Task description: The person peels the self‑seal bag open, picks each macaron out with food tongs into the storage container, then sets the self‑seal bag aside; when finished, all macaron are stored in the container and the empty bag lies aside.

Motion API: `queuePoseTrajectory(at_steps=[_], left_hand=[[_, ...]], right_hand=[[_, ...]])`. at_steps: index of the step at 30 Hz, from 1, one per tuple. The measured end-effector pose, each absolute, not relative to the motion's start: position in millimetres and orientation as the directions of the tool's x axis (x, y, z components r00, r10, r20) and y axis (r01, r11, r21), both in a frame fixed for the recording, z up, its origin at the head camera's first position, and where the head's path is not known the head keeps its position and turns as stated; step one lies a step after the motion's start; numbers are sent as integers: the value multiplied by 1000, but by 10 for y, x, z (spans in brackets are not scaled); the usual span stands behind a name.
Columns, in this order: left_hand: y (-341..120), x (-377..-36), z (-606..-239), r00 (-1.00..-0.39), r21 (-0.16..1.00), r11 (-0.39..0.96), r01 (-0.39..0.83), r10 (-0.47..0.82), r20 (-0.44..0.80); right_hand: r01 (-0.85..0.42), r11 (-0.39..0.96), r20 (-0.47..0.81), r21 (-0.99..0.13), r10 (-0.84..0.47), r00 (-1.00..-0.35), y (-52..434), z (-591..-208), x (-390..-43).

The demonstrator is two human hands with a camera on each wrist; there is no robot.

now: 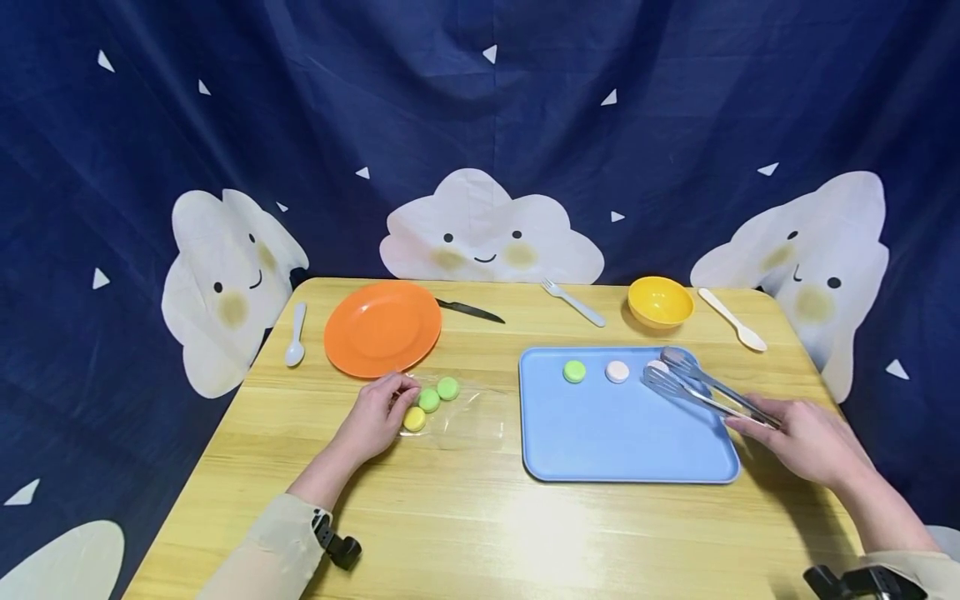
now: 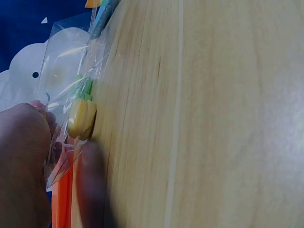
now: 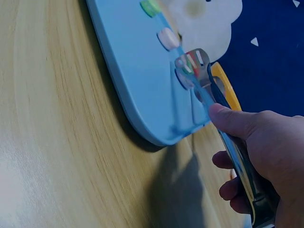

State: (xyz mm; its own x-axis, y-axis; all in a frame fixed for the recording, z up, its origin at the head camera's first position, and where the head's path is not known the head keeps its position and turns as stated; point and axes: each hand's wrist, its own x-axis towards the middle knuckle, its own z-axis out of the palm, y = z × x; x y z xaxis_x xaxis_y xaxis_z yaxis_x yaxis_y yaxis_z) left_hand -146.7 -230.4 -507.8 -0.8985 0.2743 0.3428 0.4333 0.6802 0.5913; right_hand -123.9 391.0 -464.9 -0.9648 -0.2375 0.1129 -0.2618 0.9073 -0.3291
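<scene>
My left hand (image 1: 378, 414) pinches the edge of a clear plastic bag (image 1: 457, 408) lying on the wooden table. A yellow macaron (image 1: 414, 418) and two green ones (image 1: 438, 394) are inside it. In the left wrist view my fingers (image 2: 28, 142) grip the bag (image 2: 66, 66) beside the yellow macaron (image 2: 81, 118). My right hand (image 1: 802, 435) grips metal tongs (image 1: 705, 387). The tong heads sit on either side of a pale macaron (image 1: 657, 366) on the blue tray (image 1: 622, 442). A green macaron (image 1: 574, 372) and a pinkish-white one (image 1: 617, 372) also lie on the tray.
An orange plate (image 1: 382, 327) sits behind my left hand, with a black knife (image 1: 471, 311) to its right and a pale spoon (image 1: 296, 333) to its left. Behind the tray are a fork (image 1: 573, 302), a yellow bowl (image 1: 660, 300) and a white spoon (image 1: 733, 319).
</scene>
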Motion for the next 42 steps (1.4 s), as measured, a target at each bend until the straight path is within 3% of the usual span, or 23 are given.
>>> queuePoseTrajectory(at_steps=[8,24,42], left_hand=[[-2321,-1476,-5107,-892,592,672,445,274,359],[-2325,-1470,-5115,-882,595,659,459,256,397],[-2297,-1463,-5127,-871,603,639,478,257,419]], right_hand=[[-261,901,124,-345,-232,-965,3613,-4528,-1219],[-534,761,286,-368,-454,-844,2716,-4427,-1239],[-607,715,193,-347,-579,-792,1875,-4655,-1353]])
